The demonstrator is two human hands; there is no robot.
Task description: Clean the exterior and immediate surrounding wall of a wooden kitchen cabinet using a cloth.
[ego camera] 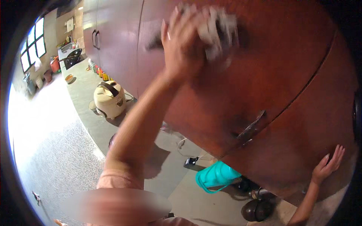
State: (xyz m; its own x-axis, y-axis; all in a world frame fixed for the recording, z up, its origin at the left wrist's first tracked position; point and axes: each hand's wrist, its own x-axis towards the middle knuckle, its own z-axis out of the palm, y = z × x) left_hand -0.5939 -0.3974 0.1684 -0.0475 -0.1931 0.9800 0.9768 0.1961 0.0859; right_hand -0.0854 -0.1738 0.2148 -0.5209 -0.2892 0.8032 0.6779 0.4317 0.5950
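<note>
A crumpled greyish cloth [219, 32], blurred, lies under and beside my left hand [182, 39], pressed against a reddish-brown cabinet door [209, 93]. That hand shows its back, with a ring on one finger. Behind its fingers is a dark shape that looks like a door handle. Lower down, a dark handle [251, 125] runs beside the seam between two doors. My right hand [328, 165] is at the far right, by the cabinet's lower part. Its thumb is apart from the fingers and nothing is in it; whether the palm touches the surface I cannot tell.
Below the cabinet runs a grey countertop [84, 93] with a cream rice cooker [109, 99], small bowl [69, 78], bottles [103, 75] and black wok [74, 58]. Nearer stand a turquoise plastic jug [219, 176], a black plug [191, 162] with a cord, and a dark round vessel [257, 210].
</note>
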